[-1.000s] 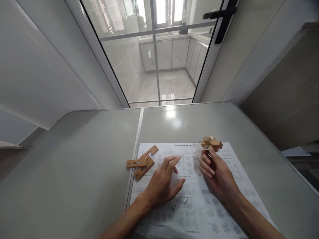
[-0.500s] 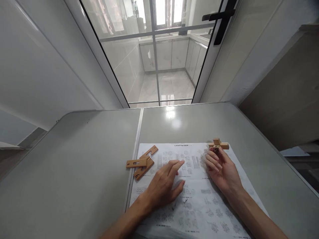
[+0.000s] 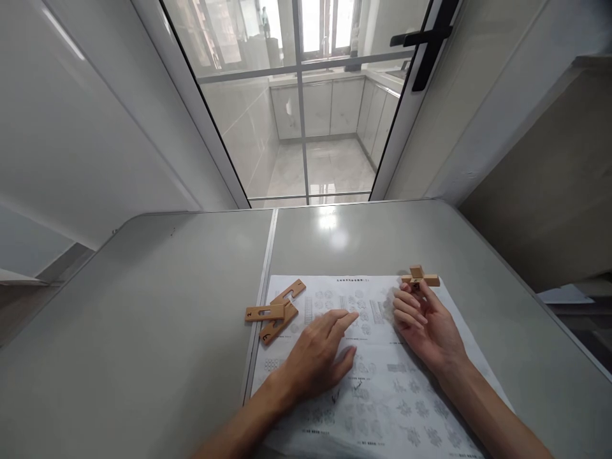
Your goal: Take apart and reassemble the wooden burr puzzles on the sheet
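My left hand (image 3: 322, 350) rests over the printed sheet (image 3: 377, 382), palm down and holding nothing. Its fingers stretch to the right, with the thumb apart from them. At the sheet's top right corner, my right hand (image 3: 428, 325) is turned partly palm up. Its thumb and index finger close on a small cross-shaped wooden interlocking puzzle (image 3: 433, 280), whose near end bears a dark mark. Left of my left hand lie three flat wooden pieces with cut-out slots: one marked 1 (image 3: 299, 287), one marked 2 (image 3: 253, 313) and one marked 3 (image 3: 270, 333). They overlap one another.
The sheet shows many small line drawings and lies on a grey table (image 3: 143, 331). A metal seam strip (image 3: 268, 248) crosses the tabletop. Beyond the far edge stands a glass door with a black handle (image 3: 425, 38). A wall (image 3: 71, 127) rises at left.
The view has shifted slightly. Both hands keep nearly the same pose, and the flat wooden pieces lie as before.
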Motion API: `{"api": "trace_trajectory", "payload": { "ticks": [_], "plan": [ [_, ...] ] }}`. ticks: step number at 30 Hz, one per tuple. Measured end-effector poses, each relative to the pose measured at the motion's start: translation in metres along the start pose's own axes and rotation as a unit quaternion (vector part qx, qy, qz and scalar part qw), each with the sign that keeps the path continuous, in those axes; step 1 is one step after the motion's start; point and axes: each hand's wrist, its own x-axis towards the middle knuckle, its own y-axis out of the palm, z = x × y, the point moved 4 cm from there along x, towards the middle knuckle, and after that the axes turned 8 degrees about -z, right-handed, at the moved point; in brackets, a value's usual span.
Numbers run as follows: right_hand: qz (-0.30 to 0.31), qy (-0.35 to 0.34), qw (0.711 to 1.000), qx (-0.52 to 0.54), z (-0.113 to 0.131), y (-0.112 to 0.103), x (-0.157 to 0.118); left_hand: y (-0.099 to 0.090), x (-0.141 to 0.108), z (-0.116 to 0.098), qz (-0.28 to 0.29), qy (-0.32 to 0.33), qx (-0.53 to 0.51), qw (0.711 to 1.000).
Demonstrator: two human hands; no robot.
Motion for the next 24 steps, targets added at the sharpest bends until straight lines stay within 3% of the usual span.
{"api": "trace_trajectory", "payload": {
  "ticks": [19, 24],
  "plan": [
    [-0.001, 0.014, 0.997, -0.073, -0.011, 0.007, -0.005, 0.002, 0.0, -0.002, -0.006, 0.033, 0.021, 0.999],
    [-0.006, 0.017, 0.997, -0.08, -0.012, 0.009, -0.005, -0.008, 0.003, 0.002, -0.03, 0.074, 0.057, 0.995]
  ]
}}
